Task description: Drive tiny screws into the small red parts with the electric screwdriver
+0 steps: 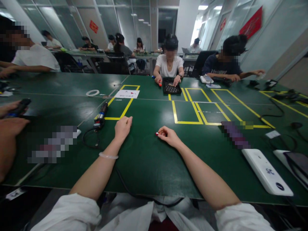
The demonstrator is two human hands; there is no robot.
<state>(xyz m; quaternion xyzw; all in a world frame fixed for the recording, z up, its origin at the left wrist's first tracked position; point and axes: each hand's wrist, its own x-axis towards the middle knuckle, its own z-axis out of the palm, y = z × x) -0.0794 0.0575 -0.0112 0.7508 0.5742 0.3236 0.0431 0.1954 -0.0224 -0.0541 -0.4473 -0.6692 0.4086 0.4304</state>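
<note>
My right hand pinches a small red-and-white piece just above the green table or resting on it; which of these I cannot tell. Its kind is too small to make out. To the left, my left hand is closed with its fingers curled under, so whatever is inside is hidden. Beside that hand, a dark cylindrical tool with a silver and blue band lies with a black cable. A white paper sheet with small red and dark marks or pieces lies beyond my left hand.
Yellow tape outlines mark the green table. A white power bank and a blurred-out phone lie at right. A white tape roll lies at left. Across the table, a person handles a black tray. Co-workers sit on both sides.
</note>
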